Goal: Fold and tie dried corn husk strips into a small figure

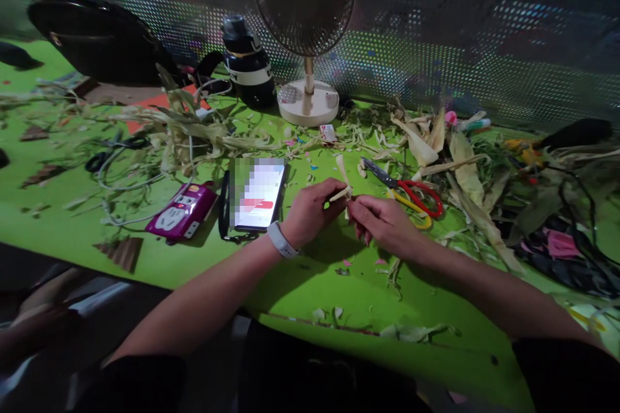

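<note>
A small pale husk piece (343, 174) stands up between my two hands above the green table. My left hand (312, 210), with a light band at its wrist, is closed on the husk piece near its lower part. Pressed close from the right, my right hand (380, 222) has its thumb and fingers pinched together at the base of the same piece. The fingertips partly hide where the piece is gripped. Just beyond my right hand lie red-handled scissors (420, 199) and yellow-handled scissors (411, 208).
On the green table (203, 271) are a lit phone (261, 193), a purple power socket (181, 213), a fan (309, 103), a dark bottle (249, 71) and a black bag (97, 39). Dried husks (467, 168) and scraps are scattered around. Another person's limb (43, 316) shows at lower left.
</note>
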`<state>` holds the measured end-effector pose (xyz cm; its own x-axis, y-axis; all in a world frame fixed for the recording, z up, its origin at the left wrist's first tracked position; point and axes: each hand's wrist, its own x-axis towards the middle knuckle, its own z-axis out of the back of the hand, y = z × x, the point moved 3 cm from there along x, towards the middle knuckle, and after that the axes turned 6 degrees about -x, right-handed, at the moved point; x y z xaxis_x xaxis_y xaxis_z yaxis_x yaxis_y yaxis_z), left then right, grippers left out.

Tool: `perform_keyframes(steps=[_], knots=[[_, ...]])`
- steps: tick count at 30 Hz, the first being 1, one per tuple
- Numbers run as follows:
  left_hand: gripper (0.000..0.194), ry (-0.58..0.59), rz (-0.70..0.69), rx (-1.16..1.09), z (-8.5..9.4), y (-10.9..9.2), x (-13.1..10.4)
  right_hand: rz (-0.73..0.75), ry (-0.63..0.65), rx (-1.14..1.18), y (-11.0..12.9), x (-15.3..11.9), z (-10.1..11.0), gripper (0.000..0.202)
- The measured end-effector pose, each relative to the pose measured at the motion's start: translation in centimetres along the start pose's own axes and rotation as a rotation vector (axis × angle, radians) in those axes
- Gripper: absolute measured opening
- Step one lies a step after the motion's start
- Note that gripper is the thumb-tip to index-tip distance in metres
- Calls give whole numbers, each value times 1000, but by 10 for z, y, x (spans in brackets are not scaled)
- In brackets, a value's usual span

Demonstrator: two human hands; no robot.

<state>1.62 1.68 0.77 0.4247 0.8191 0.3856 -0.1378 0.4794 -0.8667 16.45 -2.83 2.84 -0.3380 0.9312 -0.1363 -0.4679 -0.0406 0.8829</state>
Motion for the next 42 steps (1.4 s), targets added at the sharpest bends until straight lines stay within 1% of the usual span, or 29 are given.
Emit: perform_keyframes(steps=[3,5,7,8,10,11,14,15,16,17,18,19,20,21,22,23,24,26,27,28,29,31,33,34,35,38,40,42], knots=[[11,-5,-10,-21,0,0,2,-59,47,138,-5,3,-7,34],[13,21,10,-71,0,3,5,-81,64,200,-8,8,-7,33],[19,83,60,-196,-1,8,8,-114,21,233,-11,14,-3,29],[22,116,93,-293,-3,10,9,-131,-18,233,-11,16,1,25],[22,167,196,-489,-7,12,10,-132,-77,177,-11,19,8,18],[21,167,237,-548,-9,12,9,-102,-75,111,-9,20,11,14],[22,121,296,-609,-14,10,9,36,-76,-163,-5,20,14,12],[25,93,318,-634,-14,11,10,55,-80,-222,-6,19,13,13],[26,21,350,-655,-13,14,12,54,-77,-254,-7,18,11,16],[27,-84,385,-680,-9,18,15,43,-73,-275,-8,17,9,19],[28,-228,428,-718,-4,22,17,45,-74,-293,-8,15,6,20],[31,-417,465,-751,2,27,18,69,-97,-306,-8,14,4,20],[33,-571,497,-783,8,31,17,91,-97,-300,-7,12,1,19],[34,-672,526,-814,11,33,16,112,-88,-287,-6,10,0,19],[34,-728,540,-839,11,33,14,133,-101,-276,-5,8,0,20],[34,-727,531,-856,9,31,12,150,-135,-268,-3,6,2,20],[32,-628,526,-873,3,27,10,166,-200,-271,-1,4,7,21],[30,-332,497,-873,-12,16,6,192,-374,-318,3,0,19,27],[31,-249,452,-846,-18,10,3,197,-436,-357,5,0,25,32],[30,-223,404,-805,-20,5,0,193,-451,-401,6,0,29,36],[28,-224,364,-765,-21,2,-2,182,-420,-438,6,1,30,39],[24,-202,284,-712,-20,-3,-3,140,-262,-433,3,6,27,41],[25,-164,224,-689,-18,-6,-3,108,-112,-294,-2,10,18,39],[26,-145,208,-676,-17,-6,-2,94,-70,-187,-4,10,14,38],[25,-128,202,-664,-16,-6,-2,84,-48,-78,-6,10,11,36],[24,-95,217,-643,-18,-5,-2,29,-46,185,-10,5,5,33],[25,-84,224,-648,-20,-4,-2,-35,-13,271,-10,-1,1,30],[26,-82,229,-658,-22,-3,-2,-91,52,331,-10,-5,-3,29]])
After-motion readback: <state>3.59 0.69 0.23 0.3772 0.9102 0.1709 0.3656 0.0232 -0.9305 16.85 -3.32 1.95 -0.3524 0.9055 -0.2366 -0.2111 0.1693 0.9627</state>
